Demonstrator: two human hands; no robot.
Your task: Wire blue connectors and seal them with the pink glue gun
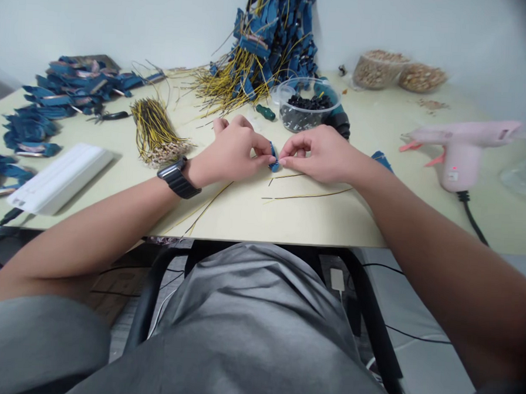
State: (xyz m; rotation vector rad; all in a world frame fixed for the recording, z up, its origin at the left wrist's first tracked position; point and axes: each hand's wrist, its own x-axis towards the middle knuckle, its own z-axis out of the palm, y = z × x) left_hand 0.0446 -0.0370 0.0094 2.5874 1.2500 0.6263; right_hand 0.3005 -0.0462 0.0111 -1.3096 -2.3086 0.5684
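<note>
Over the middle of the table, my left hand [237, 148] pinches a small blue piece [273, 157] between thumb and fingers. My right hand [320, 154] is closed in a pinch with its fingertips at the right edge of that piece. Whatever lies between those fingertips is too small to name. Thin yellow-and-black wires [307, 196] lie on the table below my hands. Another blue piece [382, 161] is partly hidden behind my right forearm.
A bundle of yellow-and-black wires [154, 129] lies left, beside pliers [111, 117] and heaped blue pieces [70, 90]. Behind my hands stand a tub of black parts [309, 108] and a tall blue pile [275, 39]. A pink glue gun [462, 148] and white power strip [61, 177] flank them.
</note>
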